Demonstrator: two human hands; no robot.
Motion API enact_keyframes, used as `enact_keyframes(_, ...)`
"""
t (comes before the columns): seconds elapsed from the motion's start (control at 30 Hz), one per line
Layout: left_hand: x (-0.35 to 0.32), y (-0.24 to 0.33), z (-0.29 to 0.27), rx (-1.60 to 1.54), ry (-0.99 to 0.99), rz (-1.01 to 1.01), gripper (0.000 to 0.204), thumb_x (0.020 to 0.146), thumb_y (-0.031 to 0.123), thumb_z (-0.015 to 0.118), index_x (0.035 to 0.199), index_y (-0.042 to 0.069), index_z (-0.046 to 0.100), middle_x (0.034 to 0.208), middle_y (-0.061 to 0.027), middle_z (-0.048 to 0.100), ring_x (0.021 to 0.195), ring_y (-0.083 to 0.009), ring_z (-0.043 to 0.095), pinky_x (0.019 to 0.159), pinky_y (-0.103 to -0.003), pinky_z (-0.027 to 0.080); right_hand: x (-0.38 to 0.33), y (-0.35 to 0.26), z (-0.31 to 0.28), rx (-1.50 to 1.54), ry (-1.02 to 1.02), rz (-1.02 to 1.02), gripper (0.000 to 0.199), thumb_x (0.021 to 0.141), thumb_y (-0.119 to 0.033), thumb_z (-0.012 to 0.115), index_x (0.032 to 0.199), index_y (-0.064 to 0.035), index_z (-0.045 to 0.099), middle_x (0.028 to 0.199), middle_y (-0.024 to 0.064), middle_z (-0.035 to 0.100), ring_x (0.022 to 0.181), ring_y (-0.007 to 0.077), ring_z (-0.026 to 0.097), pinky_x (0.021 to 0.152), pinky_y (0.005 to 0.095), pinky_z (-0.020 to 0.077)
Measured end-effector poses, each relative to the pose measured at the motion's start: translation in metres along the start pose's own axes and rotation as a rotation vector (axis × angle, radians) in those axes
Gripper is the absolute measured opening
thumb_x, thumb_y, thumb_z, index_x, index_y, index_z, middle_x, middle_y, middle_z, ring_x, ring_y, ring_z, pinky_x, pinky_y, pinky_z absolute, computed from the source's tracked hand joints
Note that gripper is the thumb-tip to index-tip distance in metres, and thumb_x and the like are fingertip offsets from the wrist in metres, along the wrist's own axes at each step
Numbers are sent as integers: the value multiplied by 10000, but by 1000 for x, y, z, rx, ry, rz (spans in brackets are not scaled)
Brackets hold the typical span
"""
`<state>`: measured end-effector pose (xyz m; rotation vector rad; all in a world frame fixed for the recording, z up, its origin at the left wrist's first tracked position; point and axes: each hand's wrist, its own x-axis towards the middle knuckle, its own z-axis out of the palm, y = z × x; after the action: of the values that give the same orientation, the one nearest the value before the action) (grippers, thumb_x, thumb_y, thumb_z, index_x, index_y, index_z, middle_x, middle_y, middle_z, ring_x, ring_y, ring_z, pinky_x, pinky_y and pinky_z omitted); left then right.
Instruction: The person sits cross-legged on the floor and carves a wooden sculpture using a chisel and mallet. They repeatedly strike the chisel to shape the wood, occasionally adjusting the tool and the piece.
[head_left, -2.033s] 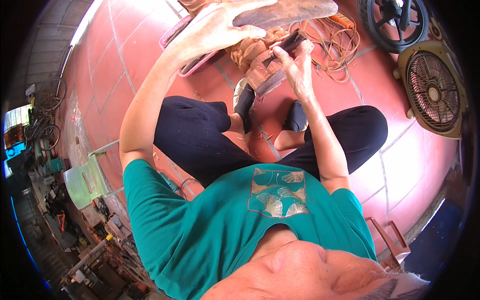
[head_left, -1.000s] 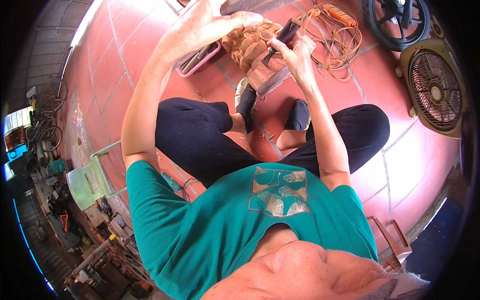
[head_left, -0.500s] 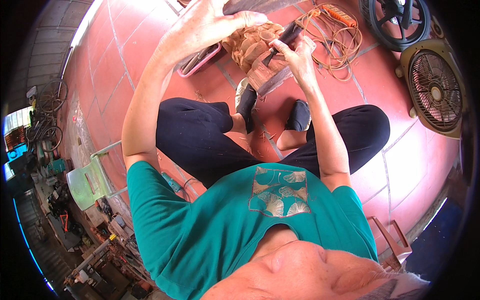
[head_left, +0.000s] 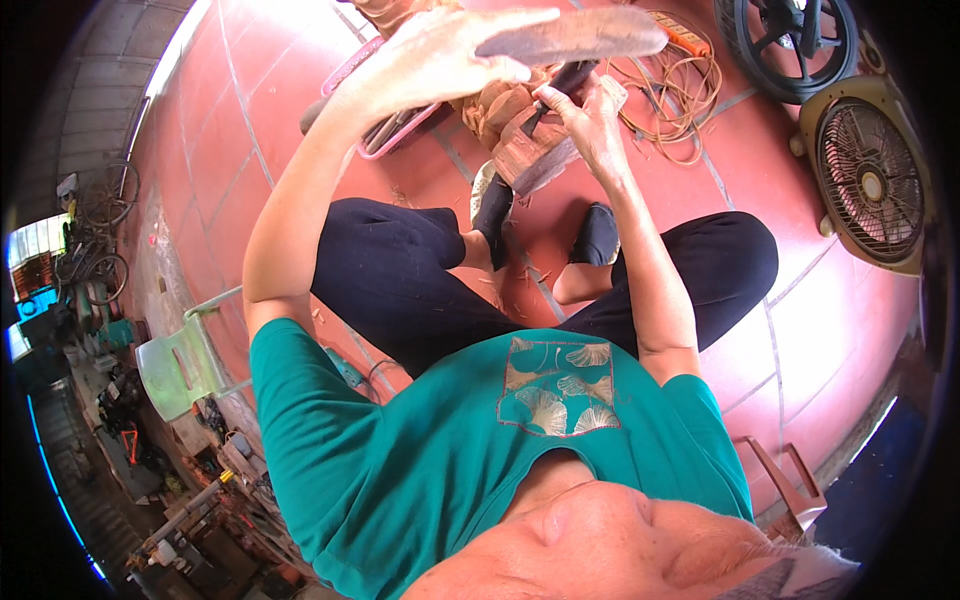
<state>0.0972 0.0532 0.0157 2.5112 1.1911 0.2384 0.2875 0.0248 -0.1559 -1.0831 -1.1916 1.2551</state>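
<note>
My left hand (head_left: 430, 62) grips a flat wooden club (head_left: 590, 34) between thumb and fingers, its broad end over the chisel handle. With fingers wrapped round it, my right hand (head_left: 592, 118) holds a chisel (head_left: 572, 76) by its dark handle. The blade points down at a reddish-brown wood carving (head_left: 530, 160), whose near end is a plain block and whose farther part has rounded, carved shapes. My left hand and the club hide part of the carving. Just left of it, a pink basket (head_left: 405, 133) contains long tools, partly covered by my left forearm.
Beyond the carving lie an orange power strip (head_left: 680, 35) and a coiled cord (head_left: 700, 110). A black wheel (head_left: 790, 45) and a box fan (head_left: 870, 185) stand at the right. A pale green chair (head_left: 178, 368) is at the left. Wood shavings dot the red tile floor (head_left: 270, 110).
My left hand has brought the club down and nearer, from the top edge to above the chisel handle. The right hand and chisel stay almost in place.
</note>
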Motion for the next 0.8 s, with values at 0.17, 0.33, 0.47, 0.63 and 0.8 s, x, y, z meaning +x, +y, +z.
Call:
enact_keyframes(0.17, 10, 20, -29, -118, 351, 180, 589, 928, 205, 722, 1462, 83, 505, 1272, -133, 651, 1022, -200, 652, 830, -327, 534, 0, -5, 1, 0, 9, 34, 365, 917, -133, 729, 1202, 30, 569, 962, 117, 700, 866, 170, 691, 733, 297, 593)
enact_keyframes(0.33, 2, 2, -4, -54, 23, -32, 566, 931, 377, 706, 1420, 129, 567, 1299, -143, 657, 1164, -249, 620, 1014, -383, 467, 1, 0, 0, -121, 3, -38, 374, 917, -154, 731, 1200, 28, 567, 937, 113, 703, 838, 165, 693, 691, 298, 594)
enact_keyframes(0.47, 9, 0, -18, -72, -135, -23, 632, 908, 329, 707, 1480, 149, 508, 1371, -161, 612, 1246, -275, 580, 1085, -383, 422, 6, 10, -6, 88, 23, 113, 329, 914, -177, 732, 1143, 14, 592, 936, 121, 706, 806, 157, 683, 659, 293, 578)
enact_keyframes(0.63, 20, 26, -43, -734, 179, -40, 538, 933, 154, 705, 1425, 28, 529, 1153, -110, 665, 909, -169, 661, 747, -310, 546, 3, 5, 5, -120, 8, -46, 400, 883, -243, 760, 1148, 4, 590, 928, 87, 696, 779, 175, 655, 721, 326, 542)
enact_keyframes(0.8, 29, 41, -40, -309, 143, -273, 539, 926, 251, 706, 1396, 29, 561, 1205, -108, 661, 1038, -192, 622, 882, -335, 510, 5, 13, 2, -185, 2, -83, 465, 878, -299, 764, 1191, -3, 588, 929, 101, 700, 824, 195, 660, 759, 350, 529)
